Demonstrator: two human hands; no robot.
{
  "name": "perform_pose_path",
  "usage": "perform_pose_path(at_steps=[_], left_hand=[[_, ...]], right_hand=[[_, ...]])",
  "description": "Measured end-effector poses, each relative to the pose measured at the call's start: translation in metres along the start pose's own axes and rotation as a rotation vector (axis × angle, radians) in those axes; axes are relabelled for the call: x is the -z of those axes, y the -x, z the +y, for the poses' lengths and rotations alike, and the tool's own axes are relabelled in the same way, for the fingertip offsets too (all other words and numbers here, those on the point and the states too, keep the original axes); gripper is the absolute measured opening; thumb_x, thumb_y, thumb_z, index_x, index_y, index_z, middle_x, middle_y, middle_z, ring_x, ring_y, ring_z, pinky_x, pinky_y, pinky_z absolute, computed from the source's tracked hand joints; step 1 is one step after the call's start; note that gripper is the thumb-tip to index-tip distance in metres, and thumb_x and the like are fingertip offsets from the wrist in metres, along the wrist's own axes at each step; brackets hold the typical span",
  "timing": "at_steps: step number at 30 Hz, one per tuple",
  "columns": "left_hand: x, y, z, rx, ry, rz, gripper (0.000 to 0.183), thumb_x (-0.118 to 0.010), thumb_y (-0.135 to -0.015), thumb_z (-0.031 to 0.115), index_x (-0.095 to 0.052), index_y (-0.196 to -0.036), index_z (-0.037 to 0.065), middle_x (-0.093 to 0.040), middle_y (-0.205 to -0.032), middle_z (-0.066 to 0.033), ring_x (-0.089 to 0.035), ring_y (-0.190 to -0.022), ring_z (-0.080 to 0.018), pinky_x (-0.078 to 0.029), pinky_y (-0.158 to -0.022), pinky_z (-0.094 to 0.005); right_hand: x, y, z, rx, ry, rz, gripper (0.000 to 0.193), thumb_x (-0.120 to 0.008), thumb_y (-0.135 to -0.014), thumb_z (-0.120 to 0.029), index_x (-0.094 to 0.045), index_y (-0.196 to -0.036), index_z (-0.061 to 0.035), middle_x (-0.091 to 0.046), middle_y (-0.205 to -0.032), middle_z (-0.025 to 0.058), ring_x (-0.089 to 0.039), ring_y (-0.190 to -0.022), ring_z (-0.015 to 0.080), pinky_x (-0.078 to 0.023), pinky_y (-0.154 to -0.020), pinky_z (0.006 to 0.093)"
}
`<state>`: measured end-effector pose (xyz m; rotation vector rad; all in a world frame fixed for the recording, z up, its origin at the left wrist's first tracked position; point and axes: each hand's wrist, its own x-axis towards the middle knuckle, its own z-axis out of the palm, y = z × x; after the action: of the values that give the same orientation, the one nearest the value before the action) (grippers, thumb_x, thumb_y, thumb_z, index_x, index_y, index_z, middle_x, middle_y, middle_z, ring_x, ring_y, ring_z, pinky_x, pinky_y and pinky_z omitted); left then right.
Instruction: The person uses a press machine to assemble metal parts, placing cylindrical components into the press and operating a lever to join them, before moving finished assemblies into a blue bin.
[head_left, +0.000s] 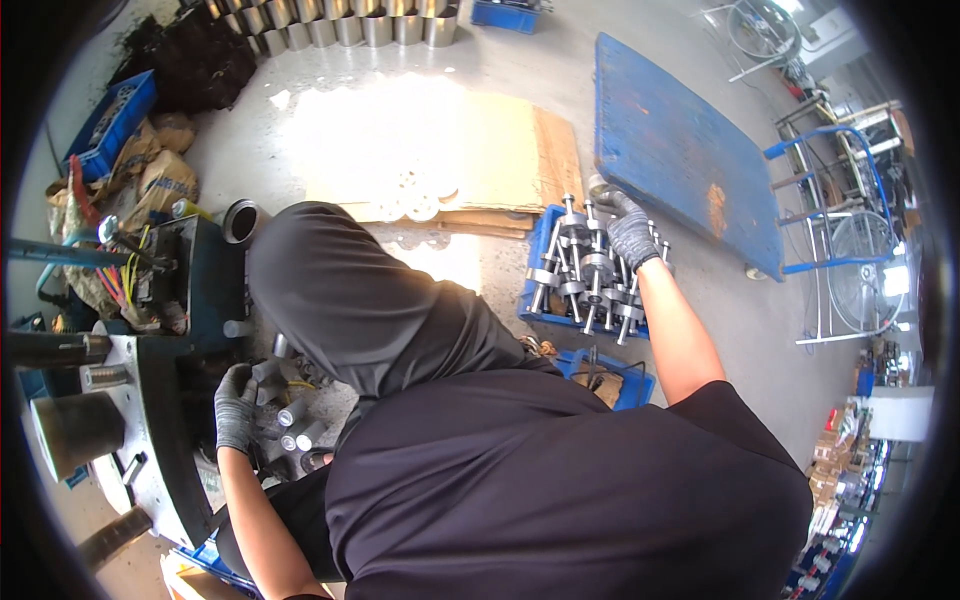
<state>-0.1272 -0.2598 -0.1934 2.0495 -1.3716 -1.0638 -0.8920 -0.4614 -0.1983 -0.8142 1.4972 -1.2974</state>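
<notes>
The person sits or squats in dark clothes, the trouser leg [350, 300] bent across the middle of the scene, and both hands wear grey knitted gloves with dark fingertips. On the right, the right hand [630, 232] reaches over the far edge of a blue crate [541, 234], its fingers bent beside a round metal end piece [597, 184]; whether they pinch it or only touch it, I cannot tell. The crate stands on the floor [500, 65] and is heaped with metal rods [597, 268] carrying thick discs, some upright, others leaning. On the left, the left hand [236, 410] is low beside the machine [160, 440], fingers slightly curled next to a grey metal block [268, 382]; I cannot tell whether it grips it. Just right of this hand, several short metal cylinders [293, 411] lie close together. Left of the crate, flat cardboard [515, 150] lies on the floor in bright light, with pale rings [420, 203] on its near part. A blue flat cart [690, 150] stands beyond the crate to the right, and a smaller blue tray [637, 388] sits nearer the person. Far off on the left, rows of metal cups [377, 30] stand together.
</notes>
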Motion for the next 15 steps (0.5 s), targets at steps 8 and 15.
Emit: perform_pose_path(at_steps=[8,15], left_hand=[[0.105,0.077,0.079,-0.324,0.528,0.562,0.03,-0.061,-0.101,0.006,-0.062,-0.131,0.0,-0.067,-0.125,-0.0098,-0.064,-0.112,-0.0187,-0.049,-0.102,-0.0328],[0.122,0.244,-0.001,-0.267,0.566,1.289,0.02,-0.065,-0.098,0.01,-0.07,-0.115,0.001,-0.071,-0.109,-0.0076,-0.067,-0.098,-0.0186,-0.054,-0.092,-0.0325]], right_hand=[[-0.148,0.031,-0.056,0.593,0.789,-0.395,0.043,-0.048,-0.078,0.013,-0.072,-0.108,-0.0051,-0.075,-0.112,0.0105,-0.069,-0.112,0.0196,-0.052,-0.097,0.0306],[-0.369,0.111,-0.177,1.12,0.402,-1.139,0.027,-0.06,-0.081,0.017,-0.065,-0.103,0.0014,-0.07,-0.106,0.0132,-0.068,-0.102,0.0233,-0.054,-0.09,0.0344]])
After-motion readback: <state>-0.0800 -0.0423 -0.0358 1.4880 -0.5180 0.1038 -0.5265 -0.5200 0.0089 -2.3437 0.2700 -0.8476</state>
